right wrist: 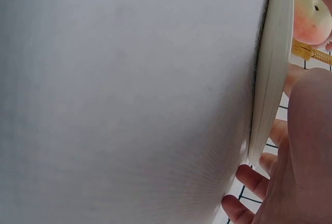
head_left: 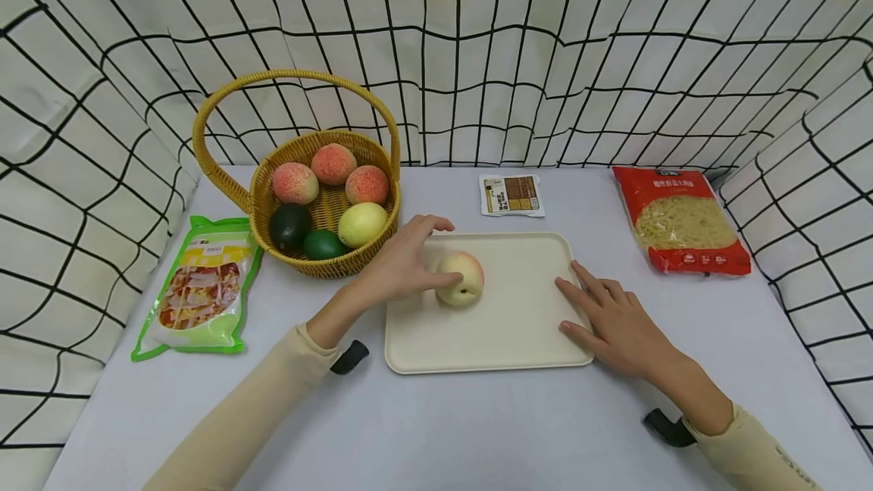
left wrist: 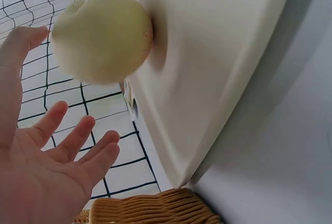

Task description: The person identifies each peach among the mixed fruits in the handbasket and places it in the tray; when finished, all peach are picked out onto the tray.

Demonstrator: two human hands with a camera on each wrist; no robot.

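A pale peach (head_left: 464, 290) with a pink blush sits on the left half of a cream rectangular tray (head_left: 514, 332). My left hand (head_left: 402, 262) is spread at the peach's left side. In the left wrist view a gap shows between the thumb (left wrist: 23, 42) and the peach (left wrist: 104, 37), and the other fingers are apart from it too. My right hand (head_left: 617, 328) lies at the tray's right edge with fingers extended, some over the rim. From the right wrist, several fingertips appear against the tray's side (right wrist: 272, 73).
Left of the tray stands a wicker basket (head_left: 327, 267) holding peaches, a yellow fruit and dark green ones. A green-edged food bag (head_left: 201, 286) lies beside it. Behind the tray is a small packet (head_left: 511, 195); a red pasta bag (head_left: 685, 222) lies right. Black netting (head_left: 457, 36) encloses the table.
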